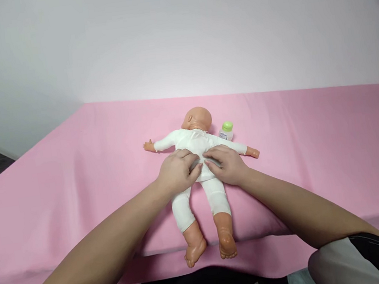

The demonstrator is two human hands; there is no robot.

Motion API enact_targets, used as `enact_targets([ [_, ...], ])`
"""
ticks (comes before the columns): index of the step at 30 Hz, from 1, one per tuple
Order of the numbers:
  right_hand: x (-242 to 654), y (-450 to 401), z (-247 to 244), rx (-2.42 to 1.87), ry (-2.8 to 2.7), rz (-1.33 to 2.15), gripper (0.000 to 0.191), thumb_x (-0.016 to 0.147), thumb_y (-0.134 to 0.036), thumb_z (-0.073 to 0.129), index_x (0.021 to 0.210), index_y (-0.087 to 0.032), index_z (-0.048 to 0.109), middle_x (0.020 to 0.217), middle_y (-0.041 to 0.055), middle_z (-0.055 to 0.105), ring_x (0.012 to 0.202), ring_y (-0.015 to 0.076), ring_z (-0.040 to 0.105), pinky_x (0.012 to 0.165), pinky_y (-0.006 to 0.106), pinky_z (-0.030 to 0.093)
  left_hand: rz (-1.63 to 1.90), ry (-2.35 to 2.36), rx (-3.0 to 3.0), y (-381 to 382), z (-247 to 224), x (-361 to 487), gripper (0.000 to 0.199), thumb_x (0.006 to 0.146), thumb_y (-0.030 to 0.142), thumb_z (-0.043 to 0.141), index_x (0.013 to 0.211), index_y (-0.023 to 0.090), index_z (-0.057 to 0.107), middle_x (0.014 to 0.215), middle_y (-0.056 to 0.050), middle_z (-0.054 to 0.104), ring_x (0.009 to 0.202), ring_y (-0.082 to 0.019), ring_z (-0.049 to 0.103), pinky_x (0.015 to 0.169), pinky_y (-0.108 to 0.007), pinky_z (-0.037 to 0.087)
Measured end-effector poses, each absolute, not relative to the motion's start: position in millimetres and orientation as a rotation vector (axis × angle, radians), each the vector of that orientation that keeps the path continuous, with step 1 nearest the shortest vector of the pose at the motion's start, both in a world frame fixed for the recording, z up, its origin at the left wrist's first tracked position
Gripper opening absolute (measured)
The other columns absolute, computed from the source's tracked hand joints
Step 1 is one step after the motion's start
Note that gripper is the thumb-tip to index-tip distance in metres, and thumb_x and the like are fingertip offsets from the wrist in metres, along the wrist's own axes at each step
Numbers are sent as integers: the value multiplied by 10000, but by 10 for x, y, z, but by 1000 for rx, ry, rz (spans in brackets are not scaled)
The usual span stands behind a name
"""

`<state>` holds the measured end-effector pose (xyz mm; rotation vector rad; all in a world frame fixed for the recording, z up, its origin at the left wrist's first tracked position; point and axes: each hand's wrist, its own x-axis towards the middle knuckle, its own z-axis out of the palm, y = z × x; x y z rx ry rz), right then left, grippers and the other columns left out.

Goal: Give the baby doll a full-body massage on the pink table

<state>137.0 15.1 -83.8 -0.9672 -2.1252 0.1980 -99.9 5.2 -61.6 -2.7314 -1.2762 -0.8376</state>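
A baby doll (pixel 196 136) in a white cloth suit lies face down on the pink-covered table, its arms spread and its bare feet toward me. My left hand (pixel 179 169) rests on the left side of its lower back, fingers bent a little, thumb apart from them. On the right side of the back lies my right hand (pixel 227 162), also with a gap between thumb and fingers. Both sets of fingertips point inward and touch the white cloth near the middle. The undersides of my hands are hidden.
A small clear bottle (pixel 225 130) with a green cap stands beside the doll's head, behind its right-hand arm. Pink cloth (pixel 315 144) covers the table and hangs over the front edge. A white wall (pixel 197 43) rises behind the table.
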Motion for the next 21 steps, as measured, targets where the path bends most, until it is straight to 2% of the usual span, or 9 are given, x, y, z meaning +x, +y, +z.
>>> enact_targets([
  [3,1368,171,-843,-973,-2001,112,277,1074,-338,610,1279,-244,771,1228,119,803,1213,330,719,1115,576,569,-1023,-1127,-2621,53,-615,-1004,262,1034,330,573,1084,204,797,1017,-112,772,962,-290,721,933,-513,602],
  [5,1349,199,-864,-1002,-2004,105,310,1072,-346,612,1328,-245,754,1276,128,786,1251,342,696,1141,595,553,-1052,-1094,-2599,72,-612,-994,285,1022,297,577,1192,207,787,1143,-130,782,1078,-307,727,1040,-542,583],
  [7,1326,236,-894,-1034,-2081,156,337,1065,-336,617,1357,-230,748,1310,133,786,1263,343,694,1156,594,548,-961,-1142,-2671,106,-612,-979,342,1023,283,578,1293,191,767,1271,-145,775,1181,-325,719,1083,-546,575],
  [10,1303,277,-924,-1078,-2199,253,364,1061,-290,600,1383,-204,748,1354,131,791,1284,336,702,1173,578,543,-756,-1282,-2821,153,-600,-970,395,1033,303,571,1358,171,753,1344,-142,771,1237,-339,717,1046,-530,596],
  [13,1302,271,-901,-1078,-2217,290,367,1022,-276,643,1352,-186,773,1336,131,802,1261,338,720,1153,566,554,-702,-1402,-2851,151,-540,-985,419,1011,360,610,1363,191,762,1291,-121,796,1179,-334,748,926,-490,609],
  [17,1310,206,-830,-960,-2183,370,311,884,-233,750,1185,-204,823,1145,90,839,1076,308,771,1038,509,607,-658,-1403,-2894,83,-419,-1022,400,1011,508,645,1228,217,814,1023,-75,832,921,-289,767,717,-411,540],
  [19,1312,184,-813,-931,-2151,392,254,882,-217,743,1122,-234,826,1085,66,840,1017,287,775,1000,486,617,-662,-1383,-2877,58,-393,-1032,374,1031,510,612,1100,209,823,915,-64,815,839,-271,747,685,-402,515],
  [21,1312,183,-820,-951,-2095,344,212,931,-229,713,1113,-251,820,1080,66,838,1024,288,768,1007,492,611,-721,-1347,-2790,51,-406,-1031,336,1040,443,580,1018,200,809,930,-78,808,874,-278,744,740,-424,543],
])
